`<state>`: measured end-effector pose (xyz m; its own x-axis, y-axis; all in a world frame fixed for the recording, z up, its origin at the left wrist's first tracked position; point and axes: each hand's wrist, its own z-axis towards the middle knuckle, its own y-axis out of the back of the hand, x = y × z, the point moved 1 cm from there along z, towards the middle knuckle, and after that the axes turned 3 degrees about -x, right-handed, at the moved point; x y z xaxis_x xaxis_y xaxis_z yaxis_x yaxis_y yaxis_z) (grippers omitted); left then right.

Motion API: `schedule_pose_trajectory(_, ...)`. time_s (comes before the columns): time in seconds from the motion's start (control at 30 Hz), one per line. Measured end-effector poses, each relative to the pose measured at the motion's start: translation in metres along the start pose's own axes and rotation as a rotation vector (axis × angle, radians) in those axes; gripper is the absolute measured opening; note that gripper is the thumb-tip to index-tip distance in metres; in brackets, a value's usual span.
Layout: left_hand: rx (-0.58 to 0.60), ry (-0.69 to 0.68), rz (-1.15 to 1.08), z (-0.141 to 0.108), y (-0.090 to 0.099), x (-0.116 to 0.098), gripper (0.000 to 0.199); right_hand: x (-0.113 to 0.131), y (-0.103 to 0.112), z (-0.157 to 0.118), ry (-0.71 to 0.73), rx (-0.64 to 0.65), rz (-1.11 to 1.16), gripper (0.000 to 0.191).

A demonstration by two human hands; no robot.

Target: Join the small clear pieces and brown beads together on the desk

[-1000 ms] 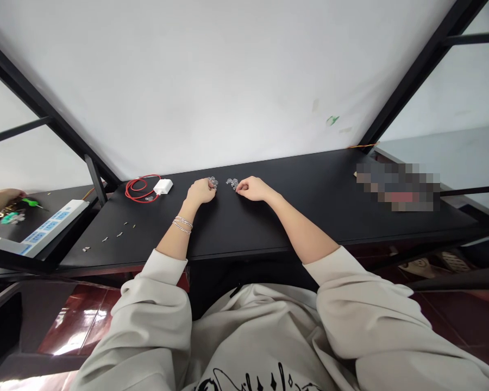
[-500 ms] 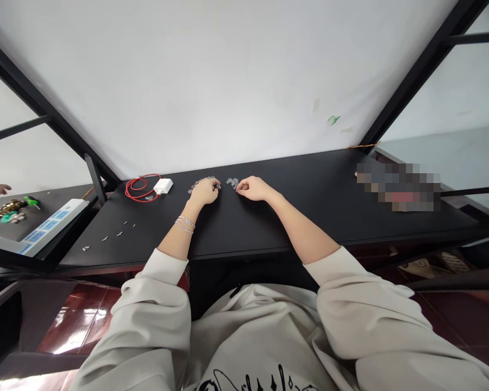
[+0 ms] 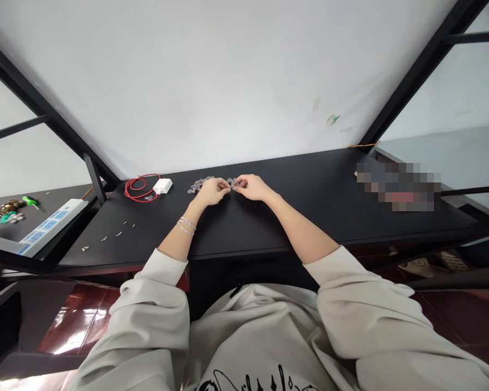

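Note:
My left hand [image 3: 213, 191] and my right hand [image 3: 251, 187] meet almost fingertip to fingertip over the black table. Thumb and fingers of each are pinched together. What sits between the fingertips is too small to make out. Just behind the fingertips lies a small group of clear, see-through pieces [image 3: 230, 181], partly covered by my fingers. A bigger cluster of clear round pieces with darker parts [image 3: 195, 186] spreads behind and to the left of my left hand, which hides some of it.
A red cable [image 3: 131, 191] lies coiled beside a white charger block [image 3: 163, 186]. Several tiny pieces [image 3: 119, 234] lie at the table's [image 3: 301, 217] left. Beyond the frame post are a power strip [image 3: 51, 228] and a green screwdriver [image 3: 31, 201]. A blurred-out object [image 3: 403, 187] sits right.
My left hand has moved right from the cluster, its fingertips now meeting my right hand's. My right hand has shifted slightly left. Another person's hand at the far left has left the view.

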<state>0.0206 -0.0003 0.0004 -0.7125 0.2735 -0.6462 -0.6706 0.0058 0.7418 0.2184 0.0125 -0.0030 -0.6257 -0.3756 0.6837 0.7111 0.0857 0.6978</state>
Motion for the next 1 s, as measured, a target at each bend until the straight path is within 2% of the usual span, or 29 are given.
schedule_pose_trajectory(0.17,-0.068,-0.053,-0.057,0.0006,-0.0066,-0.0045,0.014,0.0002,-0.0008,-0.0005,-0.015,-0.031,0.175,0.008)
schedule_pose_trajectory(0.37,-0.158,-0.028,-0.149,0.0025,-0.0039,-0.0022,0.021,-0.0002,-0.0011,-0.0001,-0.038,-0.028,0.224,0.004)
schedule_pose_trajectory(0.63,-0.148,0.001,-0.286,0.0024,-0.0055,-0.0025,0.031,0.006,-0.0007,-0.0022,-0.039,-0.028,0.228,0.009)
schedule_pose_trajectory(1.0,-0.203,-0.013,-0.252,0.0034,-0.0043,-0.0003,0.022,0.0045,-0.0007,-0.0021,-0.013,-0.055,0.246,0.014)
